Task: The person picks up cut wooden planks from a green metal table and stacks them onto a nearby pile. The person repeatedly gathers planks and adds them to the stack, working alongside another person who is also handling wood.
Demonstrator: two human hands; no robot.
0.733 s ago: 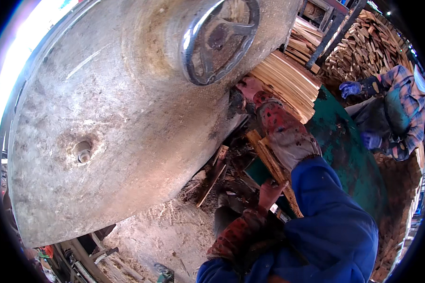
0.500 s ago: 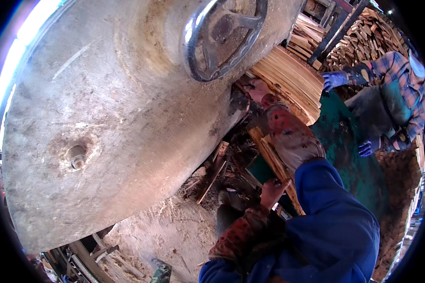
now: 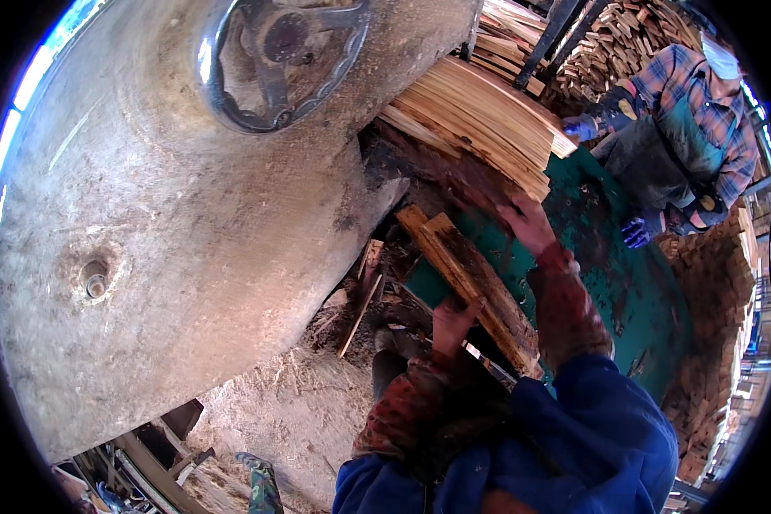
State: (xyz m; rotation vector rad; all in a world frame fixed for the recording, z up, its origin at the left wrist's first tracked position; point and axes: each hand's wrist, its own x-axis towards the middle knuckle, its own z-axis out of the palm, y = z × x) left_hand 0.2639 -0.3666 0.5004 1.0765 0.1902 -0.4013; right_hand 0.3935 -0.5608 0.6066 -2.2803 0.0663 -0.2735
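Observation:
My left hand (image 3: 456,325) is closed around the near edge of a rough-edged wooden board (image 3: 488,295), with a second narrow strip lying against it. These pieces slant across the green surface (image 3: 608,248) in front of me. My right hand (image 3: 531,224) is beyond them, its fingers stretched toward the near end of a cut log (image 3: 480,120) sliced into thin boards, and seems to touch its dark bark side. The fingertips are partly blurred there. Both forearms wear reddish patterned sleeve covers below blue sleeves.
A large pale metal housing (image 3: 188,214) with a handwheel (image 3: 287,51) fills the left. Across the green surface sits a co-worker (image 3: 694,146) in purple gloves, one hand by the log's far end. Stacked wood pieces (image 3: 612,51) stand behind; sawdust and scraps cover the floor (image 3: 274,411).
My right hand has drawn back from beside the housing to the log's near end. My left hand keeps its hold on the board. The view has shifted, so the surroundings sit further left.

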